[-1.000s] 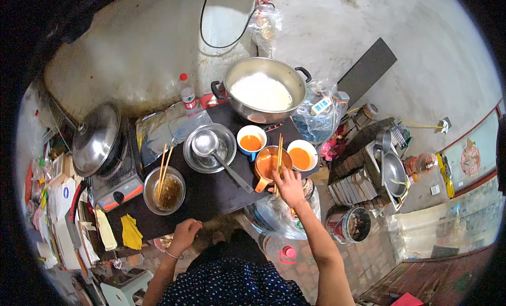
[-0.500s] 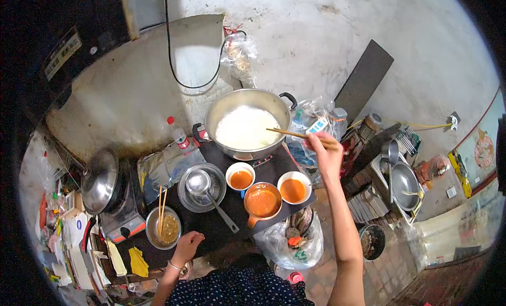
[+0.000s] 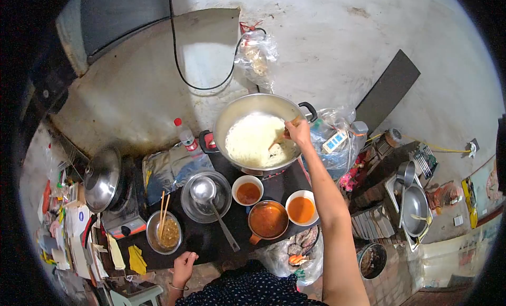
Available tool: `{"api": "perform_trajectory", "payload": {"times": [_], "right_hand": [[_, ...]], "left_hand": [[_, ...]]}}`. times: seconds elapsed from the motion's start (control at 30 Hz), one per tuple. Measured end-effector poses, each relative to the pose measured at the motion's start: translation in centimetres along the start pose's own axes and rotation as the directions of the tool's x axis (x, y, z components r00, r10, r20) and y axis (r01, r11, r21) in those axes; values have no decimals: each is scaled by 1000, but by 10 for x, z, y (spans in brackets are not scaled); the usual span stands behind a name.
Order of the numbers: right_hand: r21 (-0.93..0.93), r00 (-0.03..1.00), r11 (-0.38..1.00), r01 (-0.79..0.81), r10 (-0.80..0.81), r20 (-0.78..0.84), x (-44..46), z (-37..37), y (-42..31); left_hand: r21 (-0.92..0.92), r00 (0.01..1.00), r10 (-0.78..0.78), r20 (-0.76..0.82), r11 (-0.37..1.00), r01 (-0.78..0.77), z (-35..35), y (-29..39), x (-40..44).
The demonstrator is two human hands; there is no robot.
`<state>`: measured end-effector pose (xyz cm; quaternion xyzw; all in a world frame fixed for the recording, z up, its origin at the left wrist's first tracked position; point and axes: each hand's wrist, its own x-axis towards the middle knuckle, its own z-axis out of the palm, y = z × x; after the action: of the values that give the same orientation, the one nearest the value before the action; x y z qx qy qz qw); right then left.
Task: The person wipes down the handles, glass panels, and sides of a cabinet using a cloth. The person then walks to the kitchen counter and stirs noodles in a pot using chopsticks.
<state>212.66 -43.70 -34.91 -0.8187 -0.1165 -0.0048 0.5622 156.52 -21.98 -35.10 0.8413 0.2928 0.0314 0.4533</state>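
Observation:
Over the right side of a large two-handled pot (image 3: pixel 236 108), my right hand (image 3: pixel 298 132) is closed on chopsticks (image 3: pixel 275 142) whose tips dip into the pale, noodle-like contents (image 3: pixel 250 137). My left hand (image 3: pixel 184 265) rests with curled fingers by the table's front edge; whether it holds anything is hidden. Below the pot stand a cup of reddish liquid (image 3: pixel 248 192), an orange-handled cup of orange-red sauce (image 3: pixel 268 220) and a white bowl of orange liquid (image 3: pixel 302 209). A ladle (image 3: pixel 203 190) lies in a metal basin (image 3: pixel 221 212).
A metal bowl with brown food (image 3: pixel 169 234) and chopsticks stands left, near a yellow cloth (image 3: pixel 137 260) and a lidded wok (image 3: pixel 102 179) on a stove. A red-capped bottle (image 3: pixel 186 136) is behind. Plastic bags (image 3: pixel 337 153) sit right of the pot.
My right hand has gone from the orange-handled cup up to the large pot, lifting the chopsticks out of the cup and lowering them into the pot. My left hand stays near the front edge.

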Motion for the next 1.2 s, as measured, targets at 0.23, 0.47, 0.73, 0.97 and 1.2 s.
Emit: {"api": "perform_trajectory", "payload": {"times": [0.23, 0.47, 0.73, 0.97, 1.2], "right_hand": [[477, 921, 844, -247, 357, -155, -15, 47, -30], [843, 791, 404, -356, 611, 42, -7, 53, -40], [898, 772, 223, -379, 612, 174, 4, 32, -51], [913, 868, 269, -307, 472, 153, -3, 0, -75], [791, 959, 607, -80, 264, -106, -20, -18, -93]], "left_hand": [[-82, 999, 7, 53, 997, -3, 22, 10, 17], [-33, 996, 72, 59, 997, -70, 35, 31, 29], [-92, 998, 62, -1, 994, -62, 37, 17, 29], [-109, 993, 107, 44, 989, -102, 38, 30, 35], [-130, 991, 127, 51, 984, -119, 46, 31, 37]]}}
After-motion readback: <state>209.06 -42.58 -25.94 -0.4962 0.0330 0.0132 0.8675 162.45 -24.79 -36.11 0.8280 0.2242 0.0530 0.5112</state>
